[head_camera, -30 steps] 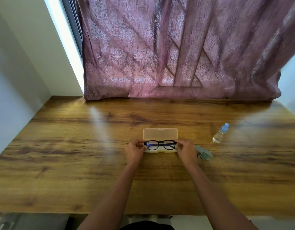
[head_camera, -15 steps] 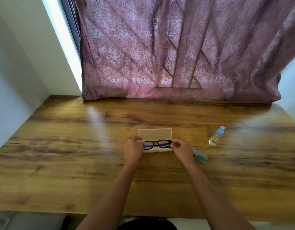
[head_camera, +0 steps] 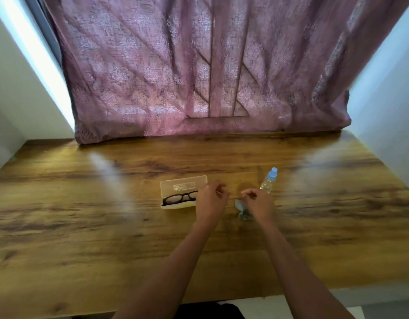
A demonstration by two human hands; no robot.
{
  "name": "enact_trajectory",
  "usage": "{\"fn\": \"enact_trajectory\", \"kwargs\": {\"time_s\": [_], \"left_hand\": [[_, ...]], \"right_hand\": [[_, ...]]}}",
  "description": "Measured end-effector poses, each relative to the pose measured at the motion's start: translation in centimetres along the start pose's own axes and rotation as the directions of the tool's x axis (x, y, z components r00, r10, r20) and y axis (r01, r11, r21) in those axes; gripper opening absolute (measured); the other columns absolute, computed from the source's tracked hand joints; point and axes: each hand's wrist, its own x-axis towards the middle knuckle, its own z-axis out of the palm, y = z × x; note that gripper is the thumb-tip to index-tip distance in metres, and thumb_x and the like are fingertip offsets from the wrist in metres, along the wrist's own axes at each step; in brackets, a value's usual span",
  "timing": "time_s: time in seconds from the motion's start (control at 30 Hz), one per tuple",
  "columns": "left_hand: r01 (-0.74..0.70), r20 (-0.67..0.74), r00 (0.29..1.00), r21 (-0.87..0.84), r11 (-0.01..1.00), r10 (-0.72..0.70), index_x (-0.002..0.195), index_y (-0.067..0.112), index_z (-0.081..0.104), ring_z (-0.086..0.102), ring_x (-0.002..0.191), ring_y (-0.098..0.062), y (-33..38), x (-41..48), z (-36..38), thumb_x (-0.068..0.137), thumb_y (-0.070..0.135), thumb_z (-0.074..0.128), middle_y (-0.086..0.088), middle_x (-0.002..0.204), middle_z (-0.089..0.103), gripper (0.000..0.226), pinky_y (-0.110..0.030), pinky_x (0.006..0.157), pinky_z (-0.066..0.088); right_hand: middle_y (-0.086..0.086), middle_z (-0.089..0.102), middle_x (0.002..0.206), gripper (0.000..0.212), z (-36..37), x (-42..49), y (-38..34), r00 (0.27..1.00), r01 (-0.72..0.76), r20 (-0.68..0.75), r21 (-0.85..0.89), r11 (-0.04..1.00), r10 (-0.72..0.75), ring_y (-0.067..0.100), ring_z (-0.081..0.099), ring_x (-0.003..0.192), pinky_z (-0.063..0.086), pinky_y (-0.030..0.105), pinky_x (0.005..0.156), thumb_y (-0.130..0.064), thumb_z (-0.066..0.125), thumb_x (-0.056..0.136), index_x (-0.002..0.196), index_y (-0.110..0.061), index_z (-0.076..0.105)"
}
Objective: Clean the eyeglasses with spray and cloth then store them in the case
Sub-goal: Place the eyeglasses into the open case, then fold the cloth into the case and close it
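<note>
The left hand (head_camera: 210, 202) is covering the right end of the eyeglasses (head_camera: 175, 198) and case (head_camera: 182, 184), while the right hand (head_camera: 260, 204) is hiding part of the cloth (head_camera: 241, 207). Blur is smearing both hands' fingers, leaving their grip unclear.

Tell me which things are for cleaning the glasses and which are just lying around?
For the job:
eyeglasses, lying in the open case
spray bottle
cloth

Just there:
curtain behind the table
wooden table under everything
</note>
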Motion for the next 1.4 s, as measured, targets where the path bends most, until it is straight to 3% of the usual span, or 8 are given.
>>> {"fn": "enact_trajectory", "kwargs": {"time_s": [0.17,0.43,0.7,0.87,1.0,1.17,1.27,1.4], "left_hand": [[0.054,0.161,0.985,0.03,0.998,-0.058,0.102,0.015,0.067,0.065,0.082,-0.014,0.7,-1.4,3.8,0.079,0.023,0.069,-0.002,0.091,0.071,0.024,-0.027,0.074,0.054],[0.183,0.216,0.954,0.128,0.975,-0.207,0.11,0.016,0.056,0.059,0.1,-0.019,0.6,-2.1,5.8,0.076,0.026,0.072,-0.004,0.109,0.063,0.039,-0.029,0.08,0.049],[0.241,0.134,0.96,0.059,0.969,-0.247,0.095,0.013,0.067,0.055,0.079,-0.005,1.0,-1.8,6.0,0.084,0.013,0.063,-0.003,0.099,0.069,0.011,-0.015,0.069,0.046],[0.269,0.036,0.963,-0.106,0.957,-0.267,0.095,0.011,0.069,0.059,0.076,-0.01,2.1,-0.1,4.2,0.086,0.025,0.062,-0.002,0.089,0.07,0.018,-0.018,0.063,0.043],[0.207,-0.058,0.969,-0.341,0.917,-0.241,0.09,0.013,0.064,0.061,0.075,-0.013,3.8,2.1,1.1,0.089,0.024,0.058,0.003,0.079,0.064,0.013,-0.013,0.058,0.044],[0.148,-0.043,0.968,-0.693,0.705,-0.246,0.08,0.018,0.06,0.061,0.081,-0.022,5.2,4.2,-2.6,0.092,0.017,0.052,-0.003,0.081,0.063,0.015,-0.042,0.077,0.054],[0.08,-0.053,0.982,-0.761,0.644,-0.184,0.08,0.017,0.059,0.057,0.076,-0.017,6.4,4.9,-4.8,0.094,0.012,0.047,-0.003,0.079,0.06,0.019,-0.036,0.069,0.052],[-0.016,-0.045,0.999,-0.779,0.627,-0.029,0.077,0.015,0.057,0.054,0.071,-0.011,6.6,5.3,-7.1,0.093,0.008,0.046,-0.001,0.076,0.057,0.02,-0.026,0.065,0.049]], "right_hand": [[0.005,0.072,0.096,0.012,-1.1,0.0,2.5,0.994,-0.105,-0.051,-0.076,0.992,0.101,0.021,0.064,0.09,0.043,0.024,0.071,-0.014,0.062,0.083,0.089,-0.013,0.072],[0.001,0.072,0.09,0.018,-1.9,-0.4,3.8,0.984,-0.178,0.005,-0.11,0.978,0.18,0.019,0.065,0.085,0.045,0.022,0.068,-0.034,0.066,0.081,0.089,-0.019,0.073],[-0.005,0.072,0.091,0.011,-1.1,-0.2,3.3,0.978,-0.179,0.083,-0.125,0.976,0.19,0.008,0.061,0.08,0.046,0.02,0.065,-0.029,0.066,0.082,0.087,-0.022,0.074],[-0.004,0.065,0.08,0.007,-2.0,0.6,1.1,0.992,-0.108,0.088,0.186,0.977,0.093,0.009,0.057,0.076,0.038,0.016,0.059,-0.021,0.065,0.083,0.084,-0.017,0.071],[-0.001,0.061,0.075,0.008,-3.7,1.6,-2.9,0.996,-0.046,0.086,0.392,0.919,0.014,0.012,0.053,0.073,0.037,0.023,0.064,-0.017,0.061,0.085,0.079,-0.014,0.066],[-0.003,0.057,0.068,0.025,-5.3,2.1,-7.6,0.992,-0.038,0.115,0.661,0.75,-0.051,0.013,0.051,0.072,0.042,0.029,0.068,-0.01,0.058,0.085,0.062,-0.02,0.06],[0.002,0.056,0.073,0.024,-6.2,2.0,-9.4,0.98,-0.019,0.152,0.709,0.705,-0.127,0.022,0.05,0.078,0.042,0.036,0.072,-0.011,0.055,0.086,0.065,-0.02,0.061],[0.0,0.054,0.071,0.022,-7.8,1.2,-11.7,0.961,0.078,0.125,0.733,0.675,-0.247,0.011,0.05,0.068,0.042,0.017,0.052,-0.009,0.048,0.09,0.071,-0.017,0.057]]}}
